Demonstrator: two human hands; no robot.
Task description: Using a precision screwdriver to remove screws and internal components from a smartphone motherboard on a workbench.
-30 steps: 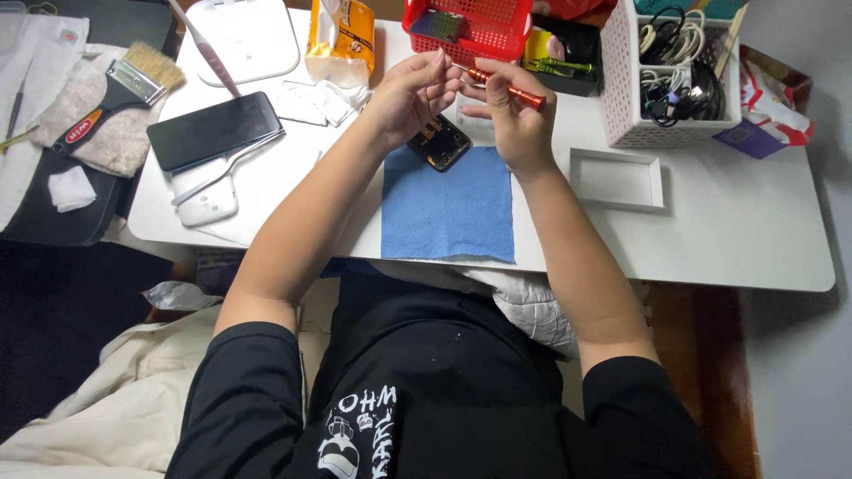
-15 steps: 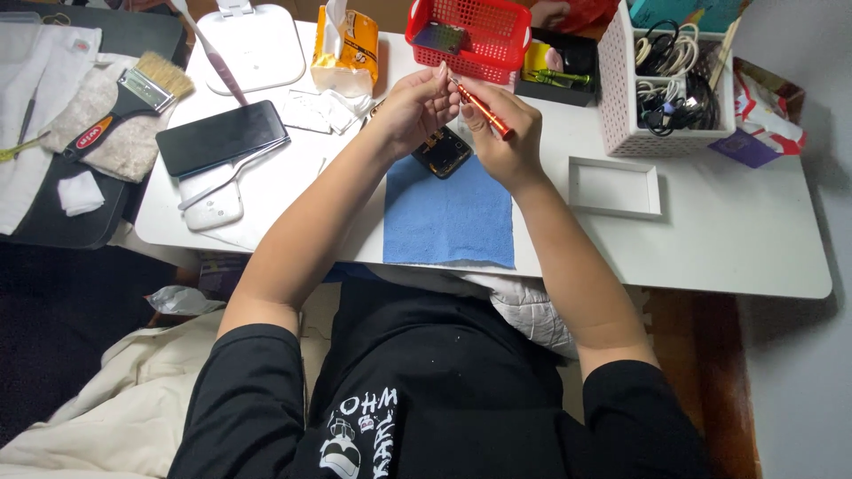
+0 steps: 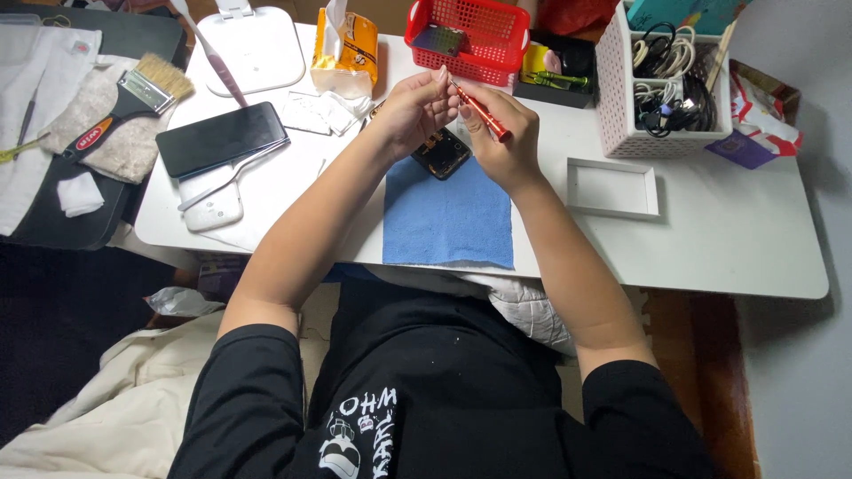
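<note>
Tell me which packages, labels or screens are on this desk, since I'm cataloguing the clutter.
Wipes pack: far edge, orange-yellow soft pouch, white tissue sticking out.
Dark phone: left of the arms, flat black rectangle, screen blank.
White phone: beneath it, near the table edge.
Purple box: right of the white basket, small.
Brush: far left, red label on black handle.

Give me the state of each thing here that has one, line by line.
Red screwdriver: held in right hand, left hand fingers at its tip.
Small dark device: lying opened on blue cloth.
Black phone: screen dark.
Red basket: upright, holding something.
White frame: lying flat.
</note>
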